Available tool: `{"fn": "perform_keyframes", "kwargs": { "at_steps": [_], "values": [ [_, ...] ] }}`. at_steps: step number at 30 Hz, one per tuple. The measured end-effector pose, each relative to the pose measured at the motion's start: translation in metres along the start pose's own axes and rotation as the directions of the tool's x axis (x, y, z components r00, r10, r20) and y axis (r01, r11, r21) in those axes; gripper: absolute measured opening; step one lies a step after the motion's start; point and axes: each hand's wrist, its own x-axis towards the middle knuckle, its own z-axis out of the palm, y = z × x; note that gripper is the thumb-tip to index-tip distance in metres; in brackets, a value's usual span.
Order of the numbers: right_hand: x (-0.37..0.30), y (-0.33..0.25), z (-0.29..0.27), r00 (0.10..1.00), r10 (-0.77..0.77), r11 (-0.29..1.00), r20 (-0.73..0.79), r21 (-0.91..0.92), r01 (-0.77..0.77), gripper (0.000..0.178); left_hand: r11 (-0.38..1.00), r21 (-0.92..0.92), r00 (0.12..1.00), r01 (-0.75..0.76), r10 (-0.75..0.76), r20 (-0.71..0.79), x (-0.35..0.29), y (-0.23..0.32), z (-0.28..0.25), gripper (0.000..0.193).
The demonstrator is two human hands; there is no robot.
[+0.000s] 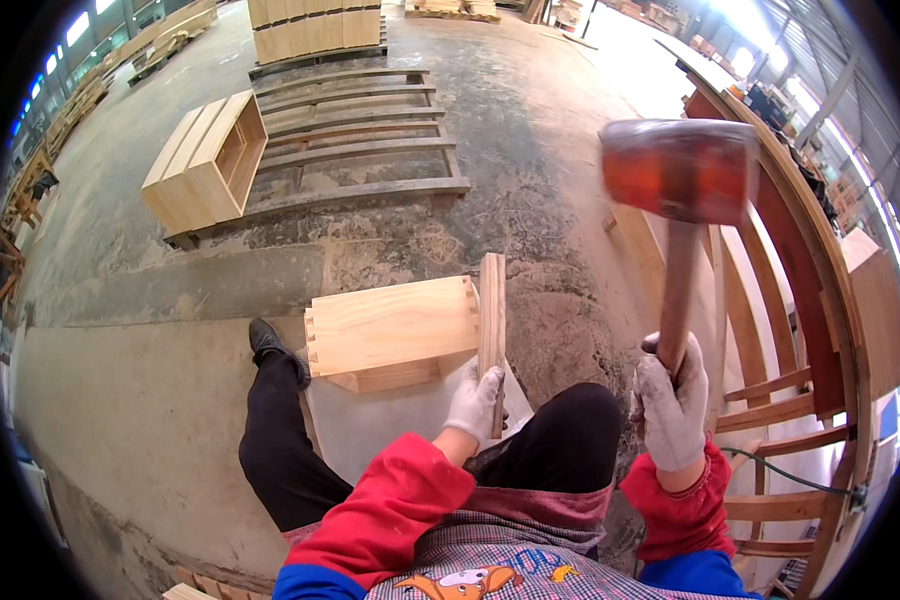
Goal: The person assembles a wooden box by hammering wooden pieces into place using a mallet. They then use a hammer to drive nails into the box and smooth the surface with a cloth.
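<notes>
Floor (pixel 560 310): open lane between the wooden strip (pixel 492 320) and the raised mallet (pixel 675 170); second lane between the wooden box (pixel 395 325) and the pallet (pixel 370 193). Obstacles: strip at the box's right end, left hand (pixel 475 400) wrapped around it, barring that side; right knee (pixel 585 425), just right of the strip's lower end; dark shoe (pixel 267 340), beside the box's left end; mallet, upright in the right hand (pixel 673 405); slatted rack (pixel 770 412), closing off the right side.
</notes>
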Motion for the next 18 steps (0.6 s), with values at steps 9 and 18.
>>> {"fn": "perform_keyframes", "kwargs": {
  "at_steps": [9,18],
  "values": [
    [0.010,0.119,-0.011,0.898,0.427,0.888,0.106,-0.239,-0.394,0.021,0.996,-0.020,0.996,0.091,-0.091,0.013,0.006,0.033,0.001,0.034],
    [0.004,0.104,-0.026,0.879,0.476,0.877,0.039,0.053,-0.477,0.022,0.999,-0.037,0.980,-0.004,0.011,0.199,-0.010,0.010,0.006,0.034]
  ]
}}
